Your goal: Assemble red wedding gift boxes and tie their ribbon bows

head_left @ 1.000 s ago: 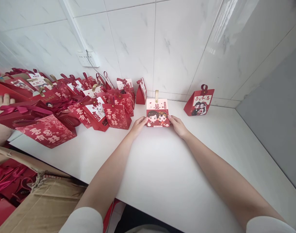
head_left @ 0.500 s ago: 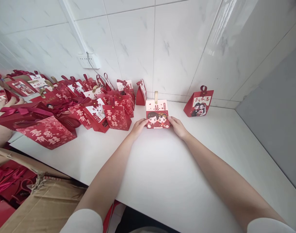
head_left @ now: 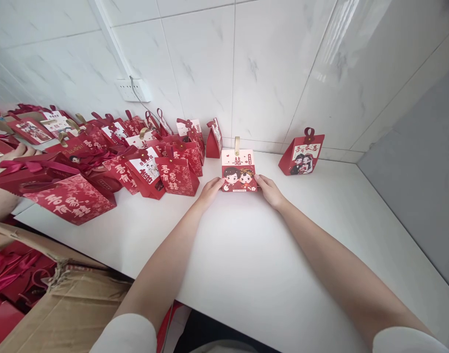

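Between my two hands stands a red and white gift box [head_left: 239, 171], with a cartoon couple on its front and a beige loop handle on top. My left hand [head_left: 210, 192] grips its left edge, and my right hand [head_left: 269, 190] has hold of the right edge. The fingertips behind the box are hidden. Farther right stands a red triangular gift box [head_left: 303, 155] with a dark loop and a picture of a couple, untouched. A narrow red gift box [head_left: 214, 139] stands behind my left hand, near the wall.
Many red gift boxes [head_left: 176, 176] crowd the left of the white table [head_left: 246, 255]. Another person's hand [head_left: 20, 153] is at the far left. A cardboard box [head_left: 73, 299] with red boxes inside is at lower left. A socket strip [head_left: 133, 90] is on the tiled wall.
The box between my hands has tilted or shifted very slightly, with both hands staying on its sides. The other person's hand at far left has moved a little.
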`<action>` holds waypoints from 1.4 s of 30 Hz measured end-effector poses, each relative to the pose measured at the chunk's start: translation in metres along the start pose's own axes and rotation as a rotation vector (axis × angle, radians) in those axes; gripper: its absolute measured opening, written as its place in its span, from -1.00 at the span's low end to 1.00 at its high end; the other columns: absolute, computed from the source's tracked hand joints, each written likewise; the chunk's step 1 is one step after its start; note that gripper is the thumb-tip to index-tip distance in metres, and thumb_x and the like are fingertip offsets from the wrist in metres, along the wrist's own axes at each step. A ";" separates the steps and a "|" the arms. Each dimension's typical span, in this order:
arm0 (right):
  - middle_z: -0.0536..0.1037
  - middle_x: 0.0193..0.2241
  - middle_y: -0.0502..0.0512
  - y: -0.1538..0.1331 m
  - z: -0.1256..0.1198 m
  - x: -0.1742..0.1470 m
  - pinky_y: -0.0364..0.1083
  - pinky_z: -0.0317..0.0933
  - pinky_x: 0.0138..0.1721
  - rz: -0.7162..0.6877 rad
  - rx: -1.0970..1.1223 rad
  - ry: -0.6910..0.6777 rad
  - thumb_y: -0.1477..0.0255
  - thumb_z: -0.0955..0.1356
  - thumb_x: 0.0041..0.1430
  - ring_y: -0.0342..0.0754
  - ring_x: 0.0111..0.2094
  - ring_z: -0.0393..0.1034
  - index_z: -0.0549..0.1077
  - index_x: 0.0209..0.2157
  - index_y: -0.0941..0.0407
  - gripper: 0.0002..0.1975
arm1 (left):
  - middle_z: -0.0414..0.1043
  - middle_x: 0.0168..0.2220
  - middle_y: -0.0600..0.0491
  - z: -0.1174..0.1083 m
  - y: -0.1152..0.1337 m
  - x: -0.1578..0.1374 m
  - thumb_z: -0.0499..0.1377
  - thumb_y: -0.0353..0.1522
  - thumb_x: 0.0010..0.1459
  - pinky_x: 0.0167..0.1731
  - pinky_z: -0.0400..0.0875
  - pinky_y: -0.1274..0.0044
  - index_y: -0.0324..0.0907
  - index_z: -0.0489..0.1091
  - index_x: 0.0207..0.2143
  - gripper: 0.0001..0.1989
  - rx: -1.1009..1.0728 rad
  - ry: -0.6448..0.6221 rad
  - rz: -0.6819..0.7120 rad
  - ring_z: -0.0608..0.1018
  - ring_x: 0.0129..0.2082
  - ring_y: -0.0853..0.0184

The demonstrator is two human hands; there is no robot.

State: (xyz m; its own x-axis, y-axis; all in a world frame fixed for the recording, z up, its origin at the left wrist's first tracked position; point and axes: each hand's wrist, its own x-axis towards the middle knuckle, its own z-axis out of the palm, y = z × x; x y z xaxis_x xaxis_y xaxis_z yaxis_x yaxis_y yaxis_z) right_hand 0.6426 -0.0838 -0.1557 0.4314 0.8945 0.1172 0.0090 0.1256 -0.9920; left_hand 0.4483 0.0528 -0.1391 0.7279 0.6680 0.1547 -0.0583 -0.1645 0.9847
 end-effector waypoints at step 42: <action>0.50 -0.33 -0.01 -0.007 -0.003 -0.002 -0.08 0.20 -0.20 -0.185 -0.157 0.069 0.28 0.27 0.13 -0.05 -0.27 0.34 0.36 -0.35 0.09 -0.83 | 0.43 0.04 -0.05 0.003 0.010 -0.005 0.27 -0.19 0.07 0.06 0.29 0.35 -0.16 0.34 0.01 -0.53 0.039 -0.125 0.070 0.45 0.04 0.17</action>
State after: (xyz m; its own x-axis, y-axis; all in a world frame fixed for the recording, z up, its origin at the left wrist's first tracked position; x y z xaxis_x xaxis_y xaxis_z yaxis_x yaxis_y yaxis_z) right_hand 0.6445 -0.0883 -0.1495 0.4702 0.8301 0.2997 0.2316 0.2116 -0.9495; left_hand 0.4459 0.0459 -0.1300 0.8025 0.5589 0.2087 -0.0864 -0.2373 0.9676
